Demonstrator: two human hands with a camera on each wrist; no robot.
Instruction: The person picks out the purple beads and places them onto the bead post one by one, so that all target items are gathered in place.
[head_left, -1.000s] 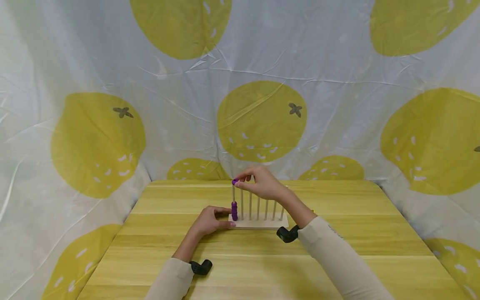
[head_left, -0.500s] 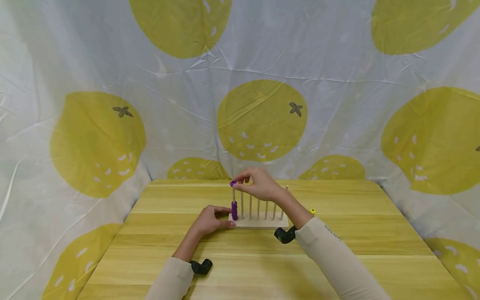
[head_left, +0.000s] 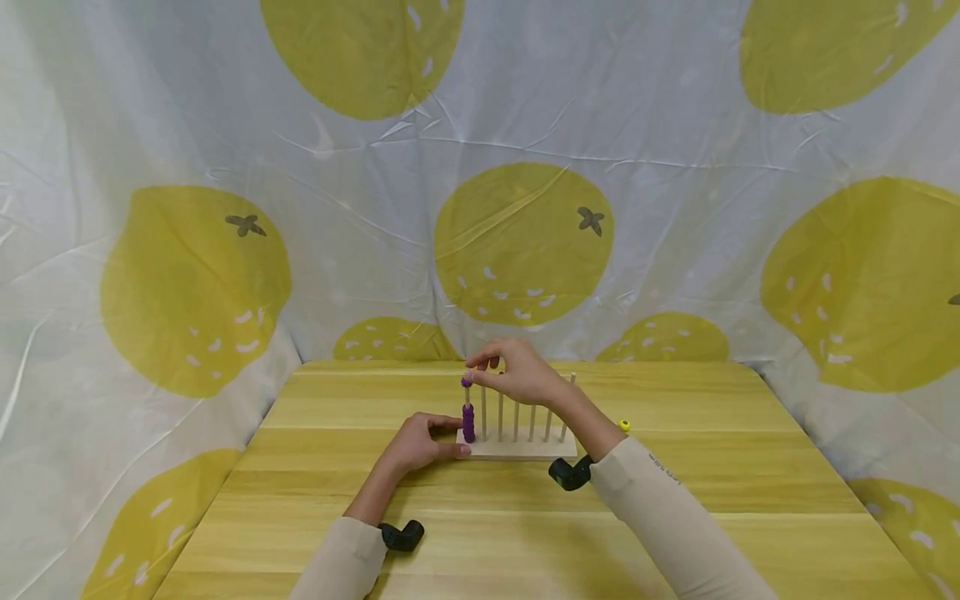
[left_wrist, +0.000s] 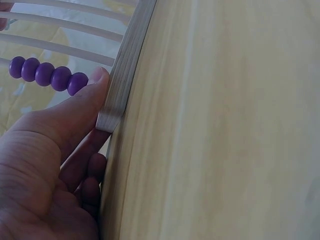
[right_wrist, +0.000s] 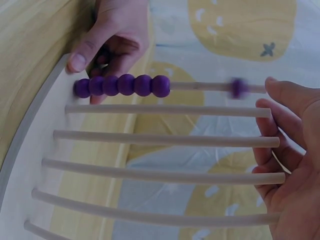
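A pale wooden rack stands on the table, with a row of upright pegs. Several purple beads are stacked at the foot of its leftmost peg. Higher on that peg one loose purple bead appears blurred, threaded on it and apart from the stack. My right hand is at the peg's top, thumb and fingers parted, the bead just below the fingertips. My left hand grips the base's left end, thumb on top beside the stack, as the left wrist view shows; some of its fingers are partly hidden.
A yellow bead lies on the wooden table right of the rack, close to the right forearm. The other pegs show no beads. A lemon-print cloth hangs behind the table.
The right hand brought the purple bead onto the leftmost peg's top and let it go; the bead is now lower on the peg. The left hand has stayed on the base.
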